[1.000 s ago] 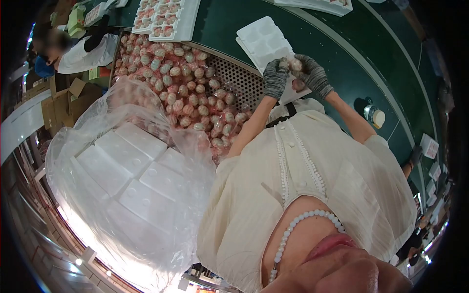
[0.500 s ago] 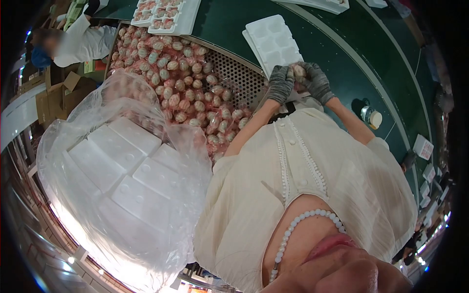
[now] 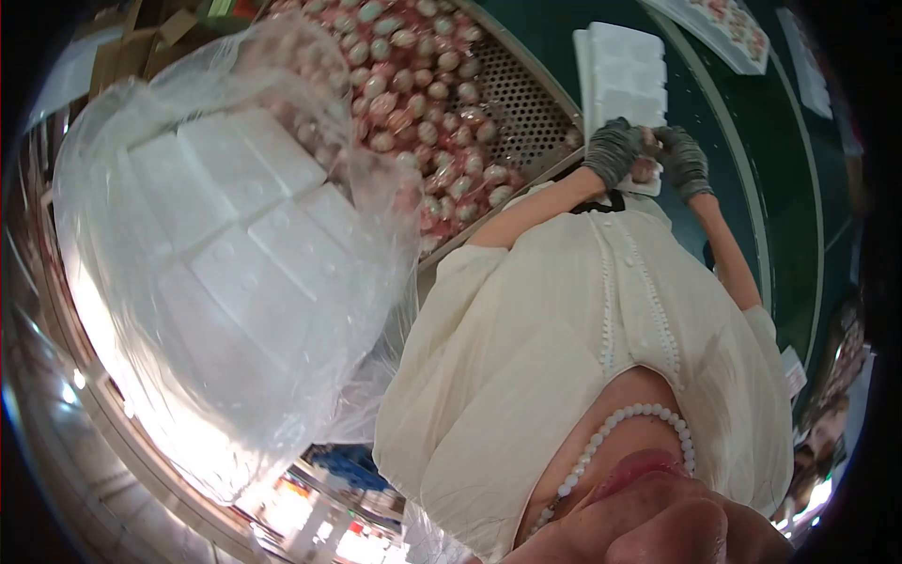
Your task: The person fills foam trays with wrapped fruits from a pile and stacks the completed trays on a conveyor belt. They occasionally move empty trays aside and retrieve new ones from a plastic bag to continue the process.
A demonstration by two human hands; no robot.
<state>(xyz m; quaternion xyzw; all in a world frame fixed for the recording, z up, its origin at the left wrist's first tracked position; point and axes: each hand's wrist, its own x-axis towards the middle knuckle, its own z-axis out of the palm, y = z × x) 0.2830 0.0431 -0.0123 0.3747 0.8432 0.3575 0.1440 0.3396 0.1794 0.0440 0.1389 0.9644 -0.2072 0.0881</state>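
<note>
My left hand (image 3: 613, 155), in a grey knit glove, and my right hand (image 3: 684, 162), gloved the same way, meet over a white foam tray (image 3: 628, 70). Their fingers close together on what looks like a wrapped egg (image 3: 650, 141), mostly covered by the gloves. Just below the fingers, a pinkish wrapped egg (image 3: 645, 172) sits in the near end of the tray. The tray's far part shows bare moulded hollows. Left of my hands, a perforated metal bin (image 3: 531, 113) holds many pale eggs in clear and reddish film (image 3: 427, 132).
A large clear plastic bag (image 3: 376, 320) of stacked white foam trays (image 3: 254, 197) stands at the left. Green conveyor surface (image 3: 705, 103) runs along the right, carrying a filled tray (image 3: 719, 33). A cardboard box (image 3: 141, 52) is at the upper left.
The view has shifted, so hands, tray and bin appear further right and the co-worker is out of frame. My hands stay close together at the tray.
</note>
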